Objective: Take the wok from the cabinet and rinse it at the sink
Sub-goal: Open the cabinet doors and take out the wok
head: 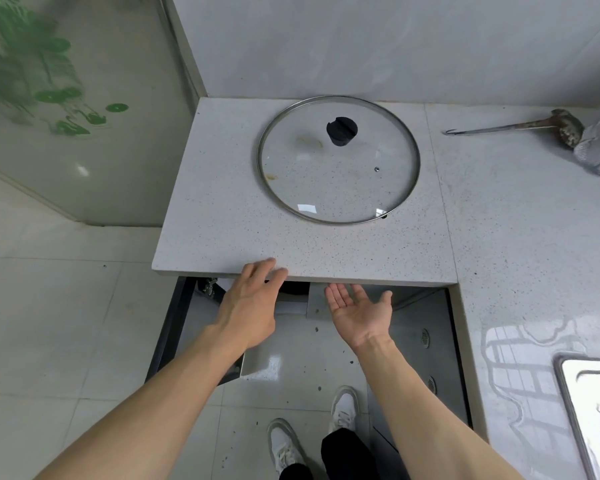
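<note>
Both hands [302, 306] reach, fingers straight, into the open cabinet [426, 327].

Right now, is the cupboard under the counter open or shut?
Open. The cabinet doors stand swung outward below the countertop, and both the left hand and right hand reach toward the gap.

A dark curved part of the wok [293, 289] shows inside the open cabinet [420, 317], under the worktop's [222, 237] front edge.
</note>
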